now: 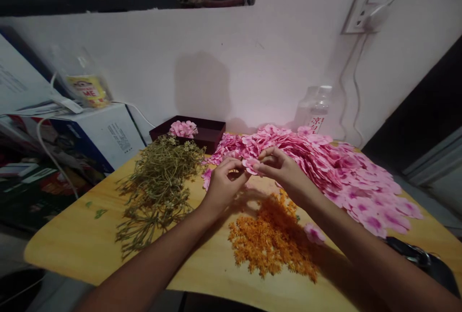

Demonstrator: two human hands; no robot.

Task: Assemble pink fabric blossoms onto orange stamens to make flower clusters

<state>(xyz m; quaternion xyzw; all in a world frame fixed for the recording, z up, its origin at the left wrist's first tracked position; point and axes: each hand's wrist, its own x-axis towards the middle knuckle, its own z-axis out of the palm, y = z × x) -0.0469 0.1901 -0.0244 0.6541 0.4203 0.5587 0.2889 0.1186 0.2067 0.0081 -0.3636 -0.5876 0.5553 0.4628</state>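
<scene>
Yellow wooden table point(72, 235) against a pale wall point(267, 61), one pink flower point(250, 164) between two hands.
It sits at the fingertips, just before the heap of pink petals point(310, 158); left hand point(225, 184) and right hand point(281, 170) each pinch it, thumb near forefinger, fingers curled, forearms converging from both sides above the table, with orange sprigs point(267, 240) below.

Dim light leaves soft shadows on the wall point(270, 61) and murky corners.
</scene>
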